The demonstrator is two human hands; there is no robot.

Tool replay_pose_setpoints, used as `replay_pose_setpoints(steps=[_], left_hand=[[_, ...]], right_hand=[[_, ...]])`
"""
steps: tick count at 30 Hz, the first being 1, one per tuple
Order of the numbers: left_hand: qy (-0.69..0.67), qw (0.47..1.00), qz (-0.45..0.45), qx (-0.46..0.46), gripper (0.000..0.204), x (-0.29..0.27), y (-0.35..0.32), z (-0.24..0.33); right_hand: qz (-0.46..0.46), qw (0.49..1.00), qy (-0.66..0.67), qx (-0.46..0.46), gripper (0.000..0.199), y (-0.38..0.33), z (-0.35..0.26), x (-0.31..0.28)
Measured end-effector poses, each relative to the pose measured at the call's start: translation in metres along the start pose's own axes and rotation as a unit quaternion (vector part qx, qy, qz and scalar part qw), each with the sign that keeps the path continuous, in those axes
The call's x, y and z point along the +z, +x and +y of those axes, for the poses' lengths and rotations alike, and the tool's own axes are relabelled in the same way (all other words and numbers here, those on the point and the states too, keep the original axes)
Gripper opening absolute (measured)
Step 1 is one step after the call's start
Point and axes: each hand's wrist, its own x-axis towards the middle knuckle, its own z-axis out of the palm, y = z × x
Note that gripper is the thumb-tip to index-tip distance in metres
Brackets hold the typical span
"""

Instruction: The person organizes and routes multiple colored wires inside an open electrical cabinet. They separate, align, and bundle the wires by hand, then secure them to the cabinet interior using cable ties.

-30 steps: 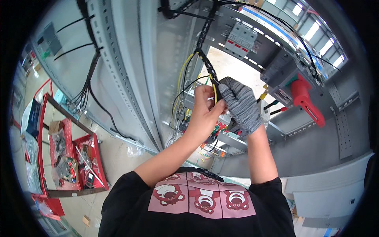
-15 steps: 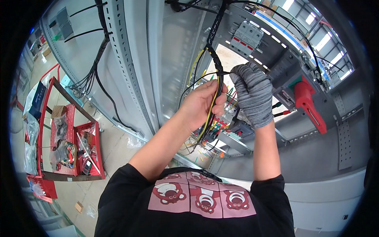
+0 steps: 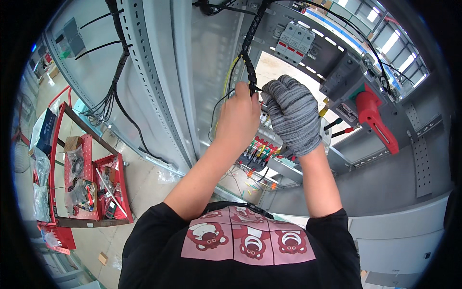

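My bare left hand [image 3: 239,117] and my right hand [image 3: 292,114], which wears a grey knit glove, are both raised inside a grey electrical cabinet. Both close around a black wrapped cable bundle [image 3: 249,53] that runs up toward the cabinet top. My left fingers pinch the bundle at its lower end, beside a yellow-green wire [image 3: 227,79]. The gloved fingers curl over the same spot from the right. Below the hands sits a terminal row with coloured wires [image 3: 259,156].
White circuit breakers [image 3: 294,38] sit on a rail above. A switch with a red handle [image 3: 376,121] is at the right. A perforated grey upright [image 3: 144,77] with black cables stands at the left. A red tool cart [image 3: 89,183] with bagged parts is on the floor left.
Both hands have moved up along the black bundle and closer together. The view has shifted so the cabinet fills more of the picture.
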Motion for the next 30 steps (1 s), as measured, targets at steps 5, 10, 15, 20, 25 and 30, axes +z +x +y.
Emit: replay_pose_setpoints(steps=[5, 10, 15, 20, 25, 30], left_hand=[[-0.388, 0.900, -0.125, -0.156, 0.023, -0.016, -0.003, 0.012], [-0.593, 0.762, -0.193, -0.174, 0.037, -0.016, -0.007, 0.013], [-0.527, 0.782, -0.270, -0.195, 0.036, -0.027, 0.005, 0.019], [-0.313, 0.907, -0.264, -0.097, 0.020, -0.025, 0.026, -0.002], [-0.273, 0.933, -0.228, -0.049, 0.019, -0.018, 0.026, -0.001], [-0.116, 0.976, -0.184, 0.019, 0.018, -0.022, 0.029, 0.002]], right_hand=[[0.060, 0.994, 0.079, 0.043, 0.011, -0.009, 0.018, 0.013], [0.043, 0.859, 0.409, 0.305, 0.004, -0.046, 0.033, 0.066], [-0.047, 0.468, 0.838, 0.276, 0.020, -0.050, 0.041, 0.083], [-0.033, 0.822, 0.486, 0.295, 0.025, -0.046, 0.037, 0.067], [-0.076, 0.887, 0.325, 0.319, 0.016, -0.038, 0.042, 0.049], [-0.019, 0.798, 0.474, 0.371, 0.019, -0.027, 0.027, 0.025]])
